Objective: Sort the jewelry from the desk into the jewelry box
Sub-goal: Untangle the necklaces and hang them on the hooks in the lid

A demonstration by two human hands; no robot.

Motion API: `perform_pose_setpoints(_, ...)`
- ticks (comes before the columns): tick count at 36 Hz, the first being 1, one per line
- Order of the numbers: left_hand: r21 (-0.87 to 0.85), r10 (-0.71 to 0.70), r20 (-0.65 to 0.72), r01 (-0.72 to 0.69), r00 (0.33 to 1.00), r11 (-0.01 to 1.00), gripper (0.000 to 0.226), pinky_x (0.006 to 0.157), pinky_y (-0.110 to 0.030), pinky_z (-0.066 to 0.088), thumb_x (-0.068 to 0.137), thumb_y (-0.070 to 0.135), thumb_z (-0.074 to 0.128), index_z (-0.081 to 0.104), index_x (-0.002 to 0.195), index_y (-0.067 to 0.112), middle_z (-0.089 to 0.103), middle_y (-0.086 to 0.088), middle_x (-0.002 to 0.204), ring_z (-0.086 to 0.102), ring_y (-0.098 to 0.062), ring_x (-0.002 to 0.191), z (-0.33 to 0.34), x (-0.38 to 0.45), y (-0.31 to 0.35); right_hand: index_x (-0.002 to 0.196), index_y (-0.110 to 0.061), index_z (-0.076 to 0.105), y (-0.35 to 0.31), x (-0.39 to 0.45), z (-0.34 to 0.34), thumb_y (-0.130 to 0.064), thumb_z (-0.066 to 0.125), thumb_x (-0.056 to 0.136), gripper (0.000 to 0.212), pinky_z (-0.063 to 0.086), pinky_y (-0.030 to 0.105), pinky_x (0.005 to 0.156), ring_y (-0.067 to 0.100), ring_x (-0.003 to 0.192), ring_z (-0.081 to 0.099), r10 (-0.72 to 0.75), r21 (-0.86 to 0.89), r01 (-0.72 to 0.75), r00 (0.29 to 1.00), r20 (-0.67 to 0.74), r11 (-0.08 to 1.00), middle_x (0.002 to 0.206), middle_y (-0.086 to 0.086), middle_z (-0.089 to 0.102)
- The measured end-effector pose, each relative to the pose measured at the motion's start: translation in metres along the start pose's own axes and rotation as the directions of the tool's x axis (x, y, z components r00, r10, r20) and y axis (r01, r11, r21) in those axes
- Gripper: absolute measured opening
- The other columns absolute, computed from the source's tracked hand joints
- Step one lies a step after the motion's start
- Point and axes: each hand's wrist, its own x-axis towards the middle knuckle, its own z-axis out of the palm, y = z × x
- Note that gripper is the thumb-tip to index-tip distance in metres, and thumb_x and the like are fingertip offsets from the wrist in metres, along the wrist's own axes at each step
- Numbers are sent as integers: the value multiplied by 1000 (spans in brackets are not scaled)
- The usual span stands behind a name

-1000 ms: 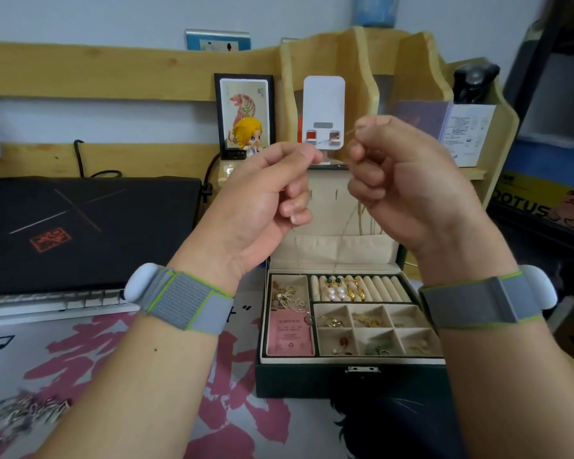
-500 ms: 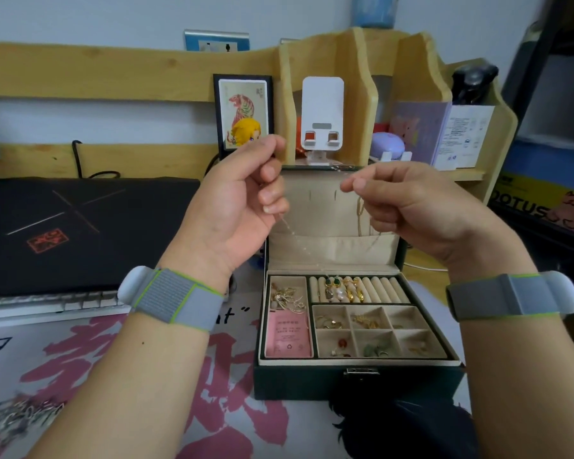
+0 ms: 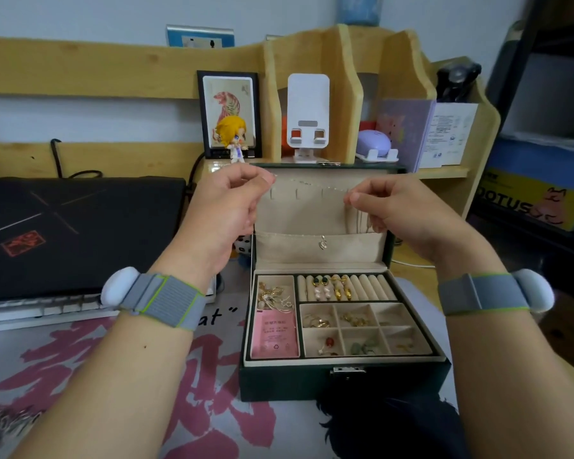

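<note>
1. Hand state: your left hand [image 3: 227,207] and right hand [image 3: 383,207] are raised apart, just in front of the open lid [image 3: 322,213] of the jewelry box [image 3: 338,379]. Each pinches one end of a fine necklace chain [image 3: 309,185] between thumb and forefinger.

2. Position of the item: the chain spans the gap between your hands, level with the row of hooks in the lid lining. Its slack hangs lower, and a small pendant [image 3: 323,242] dangles against the lid pocket [image 3: 318,248]. Whether any link is already on a hook cannot be told.

3. Box state: the box stands on the counter mat [image 3: 212,409] with the tray exposed. The ring rolls [image 3: 338,288] and the small compartments [image 3: 362,329] already hold pieces; a pink packet [image 3: 274,332] lies in the near-left section.

4. Risk, loss of grip: the chain is thin and held only at the fingertips. If either pinch loosens, that end will probably drop and swing into the tray.

5. Risk, tangling: the near-left compartment holds a loose cluster of gold jewelry [image 3: 274,294]. A falling chain is likely to knot into it.

6. Risk, snagging: drawing the chain tight across the hooks may catch a link or strain the clasp. Keep a little slack.

7. Risk, pendant: it may slide along the chain and miss the pocket if you tilt one end down.
</note>
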Motion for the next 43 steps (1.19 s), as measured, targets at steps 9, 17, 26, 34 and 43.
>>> perform_pose_setpoints(9,280,180,-60,-156,982,947,9,65,-36,43,97,30,68,76,96,25,55,-9,77,47,-17,66,4,6,-4,94,-15,77,8,4,4,-23,67,97,12,49,31,65,10,63,51,-45,-28,44,998,-33,999,91,20,68)
perform_pose_setpoints(17,366,346,-75,-296,935,882,10,67,-24,47,98,24,66,74,91,26,62,0,73,52,-6,65,21,25,-6,85,-23,74,19,17,10,-26,66,96,14,46,25,66,-1,59,54,-131,-184,98,975,-180,978,67,-11,64)
perform_pose_setpoints(26,551,574,33,-494,818,673,15,57,-42,49,99,25,63,68,88,16,58,1,63,56,-20,61,19,39,-23,84,-23,69,23,18,0,-28,60,99,17,50,34,65,10,68,58,-221,-395,125,953,-209,910,70,-7,64)
perform_pose_setpoints(34,658,547,202,-526,813,539,21,54,-35,42,98,30,62,59,79,22,45,7,56,46,-11,57,5,33,-26,81,-22,66,20,18,-1,-31,54,102,26,56,45,69,16,73,63,-142,-376,47,964,-227,925,75,-3,66)
perform_pose_setpoints(43,728,330,8,-232,944,645,24,61,-34,46,98,34,63,61,76,23,54,5,61,53,-16,63,8,29,-19,76,-8,66,11,19,13,-27,51,105,38,61,38,66,22,63,68,33,-49,-45,975,-221,998,66,5,68)
